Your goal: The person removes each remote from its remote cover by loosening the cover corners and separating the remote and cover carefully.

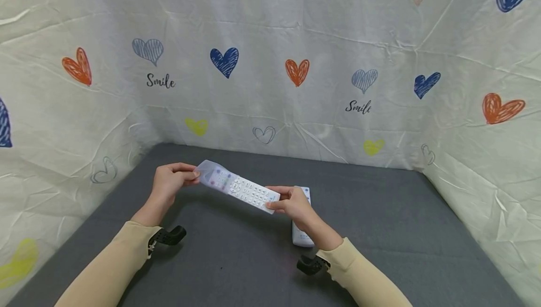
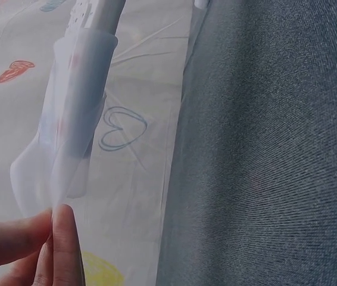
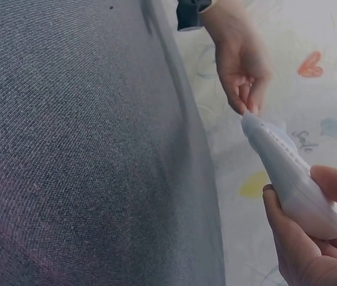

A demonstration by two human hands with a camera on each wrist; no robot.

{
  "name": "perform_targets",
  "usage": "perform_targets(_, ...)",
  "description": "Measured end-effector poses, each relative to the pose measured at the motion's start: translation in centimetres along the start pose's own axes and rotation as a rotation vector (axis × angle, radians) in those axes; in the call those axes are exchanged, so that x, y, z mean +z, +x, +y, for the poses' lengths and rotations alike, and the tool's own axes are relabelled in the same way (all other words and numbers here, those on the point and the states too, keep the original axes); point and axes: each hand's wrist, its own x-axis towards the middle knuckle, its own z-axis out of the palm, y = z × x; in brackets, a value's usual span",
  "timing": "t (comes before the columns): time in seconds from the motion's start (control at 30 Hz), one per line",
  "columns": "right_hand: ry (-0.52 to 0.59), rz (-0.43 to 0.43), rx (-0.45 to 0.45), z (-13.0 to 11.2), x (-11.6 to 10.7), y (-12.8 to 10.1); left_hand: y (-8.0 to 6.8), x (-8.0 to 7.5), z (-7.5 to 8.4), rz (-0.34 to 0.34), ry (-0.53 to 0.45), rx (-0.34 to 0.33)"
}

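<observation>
In the head view, a white, many-buttoned remote (image 1: 249, 191) slants in mid-air, bare end toward four o'clock, ten-o'clock end inside a translucent sleeve (image 1: 206, 171) extending beyond it.

We see a white remote (image 1: 250, 191) with rows of pale buttons (image 1: 255, 194), its left part tinted lilac under a milky, translucent cover (image 1: 207, 172). To the right, the second remote (image 1: 302, 237) is white too. We find the cloth (image 1: 236, 269) plain dark grey, both sleeves (image 1: 101, 269) cream. On the far side, the white sheet (image 1: 262, 30) carries scribbled hearts (image 1: 225, 62) in orange-red, blue and yellow, plus black "Smile" lettering (image 1: 358, 107).
</observation>
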Motion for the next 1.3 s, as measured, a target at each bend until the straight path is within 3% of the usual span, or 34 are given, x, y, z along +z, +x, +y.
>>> perform_targets(0.37,0.013,0.017,-0.007,-1.1,0.2,-0.1,0.4,0.2,0.0,0.012,-0.019,0.001)
perform_targets(0.63,0.011,0.03,-0.039,-1.3,0.5,0.4,0.4,0.5,0.0,0.006,0.017,0.051)
perform_targets(0.87,0.035,0.054,-0.029,-1.3,0.6,0.5,0.4,1.2,-0.3,-0.012,-0.05,0.065)
perform_targets(1.07,0.057,0.057,-0.029,-1.3,0.6,0.5,-0.2,1.9,-0.3,-0.021,0.117,0.07)
perform_targets(1.17,0.053,0.056,-0.031,-1.3,0.6,0.4,-0.6,2.2,-0.2,0.023,0.184,0.077)
perform_targets(1.3,0.035,0.058,-0.024,-1.3,0.5,0.3,-0.7,2.5,-0.1,0.089,0.194,0.073)
